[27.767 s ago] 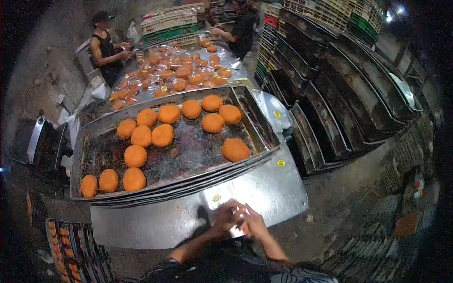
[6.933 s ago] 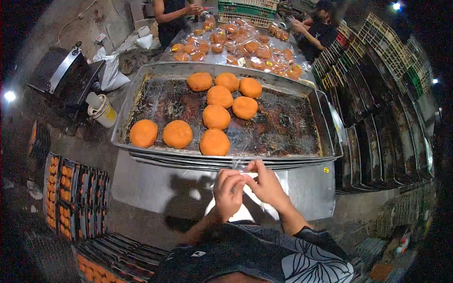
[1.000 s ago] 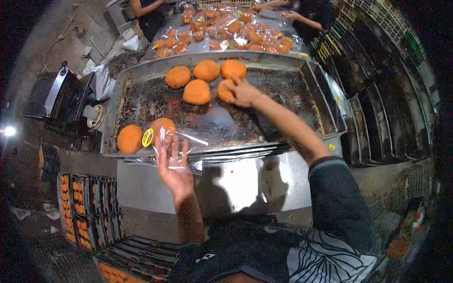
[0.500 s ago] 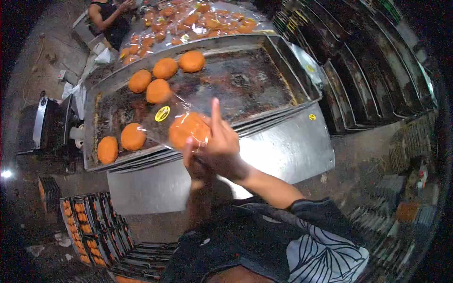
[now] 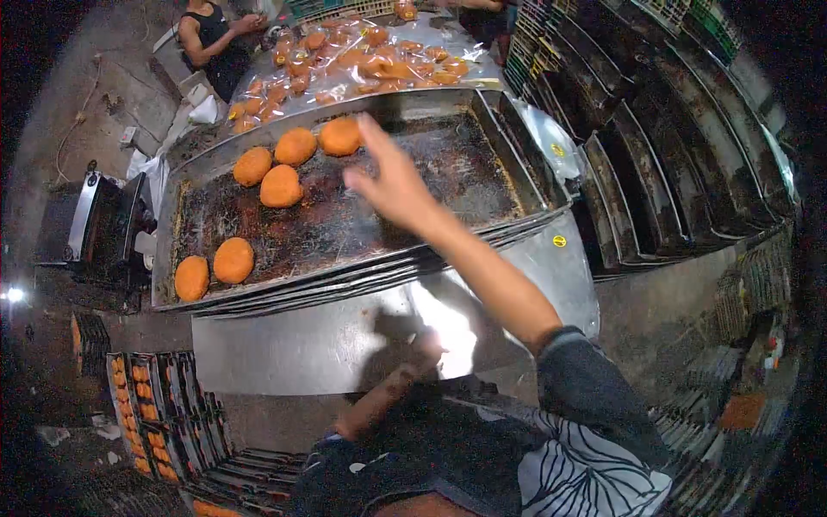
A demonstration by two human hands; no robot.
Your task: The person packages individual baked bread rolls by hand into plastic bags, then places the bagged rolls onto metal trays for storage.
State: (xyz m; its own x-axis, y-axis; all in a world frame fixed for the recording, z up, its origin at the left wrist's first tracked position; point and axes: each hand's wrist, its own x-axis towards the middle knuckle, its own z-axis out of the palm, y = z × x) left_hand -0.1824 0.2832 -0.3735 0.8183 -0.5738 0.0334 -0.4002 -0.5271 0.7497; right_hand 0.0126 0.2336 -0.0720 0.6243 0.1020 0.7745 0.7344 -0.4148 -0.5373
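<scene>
My right hand [image 5: 392, 177] reaches over the dark baking tray [image 5: 301, 226], its thumb and index finger spread and nothing in it. The index fingertip is beside the rearmost round orange bun [image 5: 341, 136]. More buns lie on the tray: one [image 5: 295, 146] to the left, another [image 5: 281, 187] nearer me, and a pair [image 5: 233, 260] at the front left. Low over the metal table [image 5: 276, 349], my left hand [image 5: 418, 355] is blurred and in shadow; its fingers cannot be made out.
Wrapped buns [image 5: 370, 60] are heaped behind the tray. A person [image 5: 207, 43] stands at the back left, and part of another at the back. Tall tray racks [image 5: 637, 172] stand at the right; racks with buns [image 5: 142, 414] stand at the lower left.
The wrapped bun held between my hands has left them. My right hand has moved up and forward to the rear bun, while my left hand has drawn back toward my body.
</scene>
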